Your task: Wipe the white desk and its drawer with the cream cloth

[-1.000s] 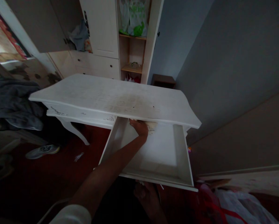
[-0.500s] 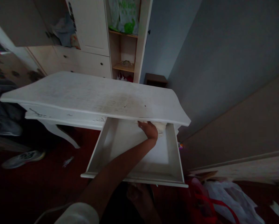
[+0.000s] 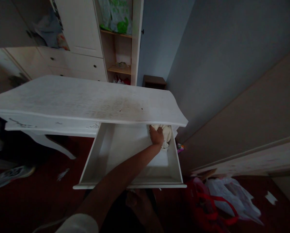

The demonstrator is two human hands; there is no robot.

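Left fingers (image 3: 156,130) grip cloth (image 3: 167,134) inside open drawer (image 3: 125,186) of white desk (image 3: 81,100).

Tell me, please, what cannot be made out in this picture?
Head view:
Drawer back: hidden under the tabletop.
Cloth: partly covered by left hand; grip unclear.
Right hand: dark, below drawer front; grip unclear.
Shoe: blurred, cut by left edge.

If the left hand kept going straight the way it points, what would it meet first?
The left hand rests on the cloth; straight on, it would likely meet the back right corner of the drawer, under the table top. Depth is unclear.
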